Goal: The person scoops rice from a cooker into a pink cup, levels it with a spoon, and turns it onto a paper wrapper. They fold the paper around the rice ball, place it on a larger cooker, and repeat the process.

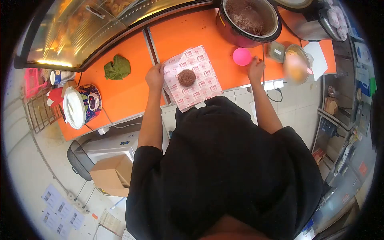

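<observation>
A sheet of printed red-and-white wrapping paper point(202, 82) lies on the orange counter, its near edge hanging over the front. On it sits a round, molded mound of brown rice point(187, 78). My left hand point(155, 77) pinches the paper's upper left edge. To the right, my right hand point(256, 71) is just beside a pink plastic bowl point(242, 57), with its fingers loosely bent and apart. I see nothing between those fingers. Behind the bowl, a large rice cooker point(250, 18) stands open with brown rice inside.
A folded green leaf point(118, 67) lies at the left. Further left are a patterned rice cooker point(90, 102) and paper cups point(64, 77). A lit glass display case point(88, 32) borders the back. A lidded clear container point(275, 52) and a metal bowl point(307, 56) stand at the right.
</observation>
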`<act>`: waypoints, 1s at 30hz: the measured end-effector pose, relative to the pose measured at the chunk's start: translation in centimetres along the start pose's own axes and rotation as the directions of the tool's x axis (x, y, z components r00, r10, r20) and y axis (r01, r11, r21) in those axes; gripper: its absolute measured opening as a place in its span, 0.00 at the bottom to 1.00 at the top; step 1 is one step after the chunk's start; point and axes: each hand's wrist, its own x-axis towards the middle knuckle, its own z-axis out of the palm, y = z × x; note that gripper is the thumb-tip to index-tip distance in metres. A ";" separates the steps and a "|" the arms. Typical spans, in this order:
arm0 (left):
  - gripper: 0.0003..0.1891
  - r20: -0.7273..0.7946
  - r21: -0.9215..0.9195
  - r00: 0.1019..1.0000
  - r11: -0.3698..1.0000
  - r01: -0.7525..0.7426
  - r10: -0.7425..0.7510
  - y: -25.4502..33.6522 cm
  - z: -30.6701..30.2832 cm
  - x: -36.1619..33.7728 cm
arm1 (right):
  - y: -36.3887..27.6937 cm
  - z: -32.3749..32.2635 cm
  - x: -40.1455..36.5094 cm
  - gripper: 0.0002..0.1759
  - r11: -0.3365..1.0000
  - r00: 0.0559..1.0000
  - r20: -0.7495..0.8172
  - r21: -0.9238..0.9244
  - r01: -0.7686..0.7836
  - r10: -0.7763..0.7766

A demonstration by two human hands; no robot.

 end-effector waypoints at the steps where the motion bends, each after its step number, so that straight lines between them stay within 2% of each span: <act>1: 0.09 -0.005 0.001 1.000 1.000 0.003 -0.003 0.0 -0.2 -0.3 | 0.2 -0.4 -0.5 0.32 0.991 0.987 -0.131 -0.105 0.077 -0.090; 2: 0.08 -0.141 -0.027 0.980 0.989 -0.147 0.142 0.0 -0.5 -0.7 | 0.3 -0.6 -1.1 0.32 0.966 0.949 -0.249 -0.218 0.138 -0.192; 3: 0.07 -0.277 -0.034 0.921 0.955 -0.296 0.276 0.0 -0.7 -1.2 | -0.3 -1.3 -2.2 0.32 0.965 0.949 -0.245 -0.217 0.144 -0.197; 4: 0.07 -0.281 -0.032 0.921 0.957 -0.290 0.269 -0.1 -0.9 -2.1 | -1.9 -2.3 -3.9 0.30 0.888 0.889 -0.205 -0.315 0.336 -0.410; 5: 0.07 -0.265 -0.112 0.924 0.943 -0.313 0.276 -0.2 -1.2 -3.1 | -3.5 -2.8 -5.4 0.29 0.763 0.786 -0.147 -0.400 0.508 -0.601; 6: 0.08 -0.248 -0.192 0.926 0.922 -0.335 0.285 -0.2 -1.4 -4.2 | -4.5 -2.4 -6.7 0.29 0.760 0.783 -0.145 -0.399 0.513 -0.605; 8: 0.08 -0.239 -0.260 0.943 0.920 -0.292 0.232 0.1 -1.8 -7.1 | -6.7 -0.7 -9.1 0.28 0.564 0.611 0.120 -0.278 0.777 -0.783; 10: 0.08 -0.223 -0.329 0.957 0.910 -0.252 0.185 0.4 -1.9 -9.6 | -10.4 1.7 -11.4 0.30 0.414 0.408 0.374 -0.067 0.908 -0.833; 12: 0.07 -0.183 -0.393 0.971 0.893 -0.218 0.156 0.5 -1.8 -11.6 | -12.7 5.3 -13.8 0.31 0.327 0.244 0.589 0.035 0.944 -0.770; 13: 0.08 -0.230 -0.314 0.945 0.902 -0.296 0.231 0.5 -1.9 -11.8 | -13.1 6.8 -15.0 0.31 0.322 0.240 0.590 0.035 0.946 -0.771; 15: 0.09 -0.239 -0.272 0.933 0.904 -0.330 0.268 0.3 -1.6 -12.0 | -12.9 9.3 -16.7 0.28 0.166 0.090 0.694 0.043 0.985 -0.714; 18: 0.10 -0.252 -0.215 0.908 0.896 -0.389 0.334 -0.2 -1.2 -11.6 | -11.6 10.0 -17.8 0.30 0.110 0.062 0.699 0.024 0.994 -0.712; 23: 0.13 -0.228 -0.174 0.890 0.882 -0.438 0.396 -1.1 -0.4 -11.0 | -9.7 10.5 -18.1 0.35 0.110 0.079 0.737 -0.006 0.994 -0.671; 25: 0.13 -0.239 -0.194 0.938 0.934 -0.299 0.251 -0.9 -0.1 -10.2 | -8.8 10.4 -18.3 0.39 0.112 0.080 0.778 -0.012 0.994 -0.624; 29: 0.12 -0.154 -0.269 0.967 0.933 -0.237 0.201 -3.3 2.5 -7.9 | -7.6 9.9 -18.8 0.42 0.140 0.115 0.783 -0.036 0.989 -0.611; 30: 0.11 -0.083 -0.414 0.995 0.907 -0.079 0.048 -3.4 2.7 -7.7 | -7.4 9.9 -18.9 0.43 0.108 0.113 0.797 -0.059 0.992 -0.593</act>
